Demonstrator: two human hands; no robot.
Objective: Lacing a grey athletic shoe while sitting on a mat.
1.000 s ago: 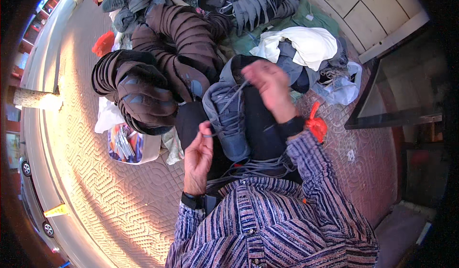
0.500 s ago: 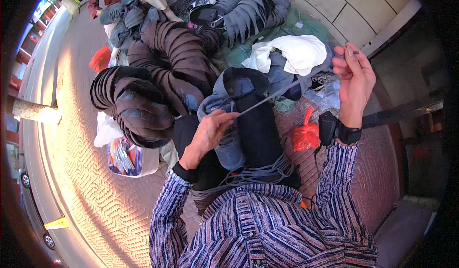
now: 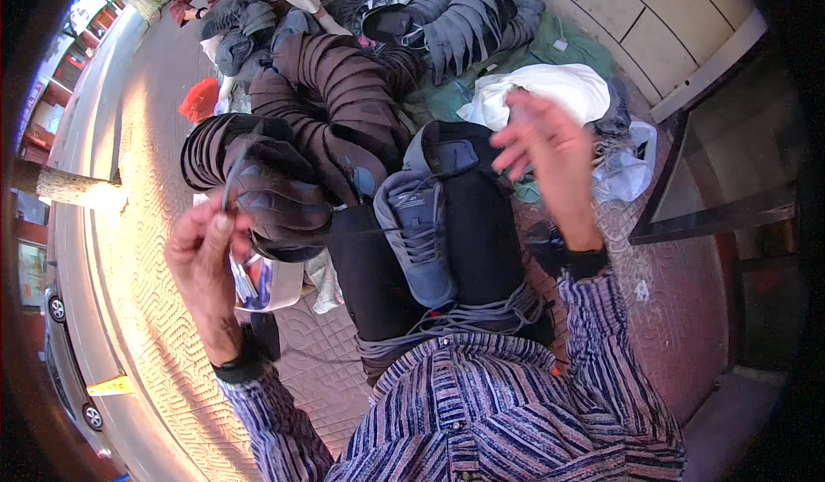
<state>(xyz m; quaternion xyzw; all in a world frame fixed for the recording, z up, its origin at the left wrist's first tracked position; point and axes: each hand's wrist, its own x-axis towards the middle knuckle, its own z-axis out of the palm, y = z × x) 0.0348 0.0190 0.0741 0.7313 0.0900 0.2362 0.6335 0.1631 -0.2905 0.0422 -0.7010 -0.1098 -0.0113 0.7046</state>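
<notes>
shoe upper [image 3: 431, 283]: matt cloth; paving [image 3: 163, 336]: rough; red bag [image 3: 199, 100]: glossy plastic

Wears striped btn-up shirt [image 3: 516, 405], blk wristbands [image 3: 588, 264] & dk trousers [image 3: 481, 224].

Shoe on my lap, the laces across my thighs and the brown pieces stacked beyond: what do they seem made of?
Shoe: probably grey fabric, matte; no gloss shows.
Laces: likely woven cord, dull; they lie in limp, loose strands.
Brown pieces: flexible and matte, curving in layers; fabric or suede, I can't tell.
</notes>
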